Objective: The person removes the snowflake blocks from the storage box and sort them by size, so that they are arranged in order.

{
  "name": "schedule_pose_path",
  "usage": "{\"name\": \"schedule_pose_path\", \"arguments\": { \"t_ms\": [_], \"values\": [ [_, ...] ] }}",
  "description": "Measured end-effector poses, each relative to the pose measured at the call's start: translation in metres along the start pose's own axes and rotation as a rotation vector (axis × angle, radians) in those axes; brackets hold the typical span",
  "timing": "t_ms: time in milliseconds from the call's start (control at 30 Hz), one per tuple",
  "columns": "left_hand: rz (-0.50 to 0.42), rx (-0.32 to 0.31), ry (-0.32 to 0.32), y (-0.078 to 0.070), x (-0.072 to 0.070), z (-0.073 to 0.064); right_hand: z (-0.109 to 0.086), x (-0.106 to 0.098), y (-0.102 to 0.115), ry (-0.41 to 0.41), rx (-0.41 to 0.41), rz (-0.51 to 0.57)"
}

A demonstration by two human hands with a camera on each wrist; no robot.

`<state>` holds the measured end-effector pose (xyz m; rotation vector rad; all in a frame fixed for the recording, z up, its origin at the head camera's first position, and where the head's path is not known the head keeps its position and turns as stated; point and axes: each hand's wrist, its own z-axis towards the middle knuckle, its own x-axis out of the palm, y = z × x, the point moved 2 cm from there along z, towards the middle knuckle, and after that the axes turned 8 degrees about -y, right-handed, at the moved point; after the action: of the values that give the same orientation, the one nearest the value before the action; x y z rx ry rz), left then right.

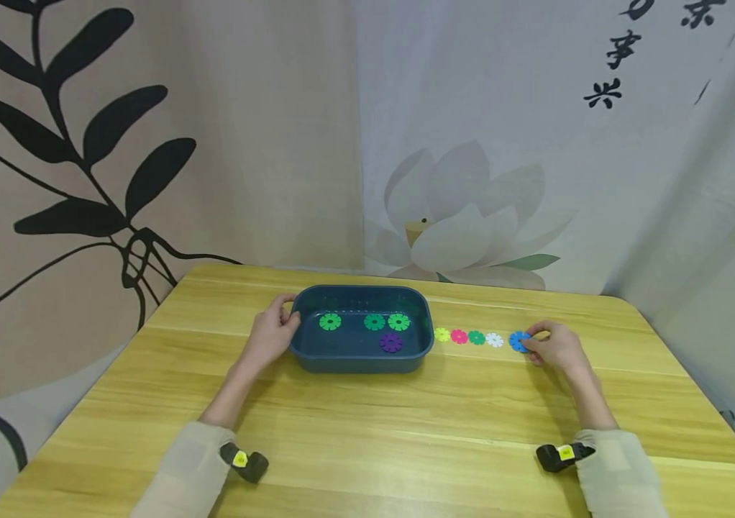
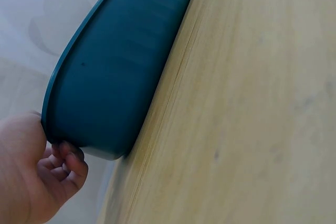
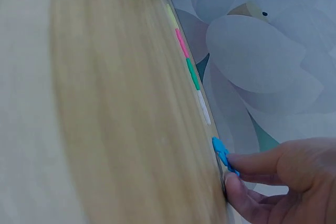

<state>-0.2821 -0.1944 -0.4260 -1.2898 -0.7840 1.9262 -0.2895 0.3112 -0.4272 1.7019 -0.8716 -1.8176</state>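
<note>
My right hand [image 1: 557, 347] pinches a blue notched disc [image 1: 519, 341] between thumb and fingers, just right of a row of discs on the table. In the right wrist view the blue disc [image 3: 222, 151] is tilted close over the wood. The row runs from a yellow disc [image 1: 442, 334] through a pink disc [image 1: 459, 337] and a green disc [image 1: 476, 337] to a white disc [image 1: 494, 339]. My left hand [image 1: 270, 332] grips the left rim of a dark teal basin [image 1: 359, 365]. Inside the basin lie several green discs [image 1: 330, 321] and a purple disc [image 1: 390, 342].
The wooden table [image 1: 367, 432] ends at a back edge just behind the basin and the row. A printed curtain [image 1: 277, 144] hangs behind it. Each wrist wears a small black camera, the left camera [image 1: 246, 462] and the right camera [image 1: 563, 456].
</note>
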Motion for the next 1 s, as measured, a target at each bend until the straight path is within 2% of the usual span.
{"name": "schedule_pose_path", "arguments": {
  "t_ms": [167, 367, 667, 1000],
  "values": [
    [-0.003, 0.004, -0.001, 0.000, -0.001, -0.001, 0.000, 0.000, 0.001, -0.009, 0.006, -0.033],
    [0.002, 0.000, -0.003, -0.001, -0.001, -0.001, -0.001, 0.001, 0.004, -0.032, -0.023, -0.051],
    [0.001, 0.005, -0.004, 0.000, 0.001, 0.001, 0.000, 0.000, 0.005, -0.030, -0.031, -0.031],
    [-0.001, -0.003, -0.001, 0.001, 0.000, 0.001, -0.004, 0.004, 0.033, -0.048, -0.173, -0.018]
  ]
}}
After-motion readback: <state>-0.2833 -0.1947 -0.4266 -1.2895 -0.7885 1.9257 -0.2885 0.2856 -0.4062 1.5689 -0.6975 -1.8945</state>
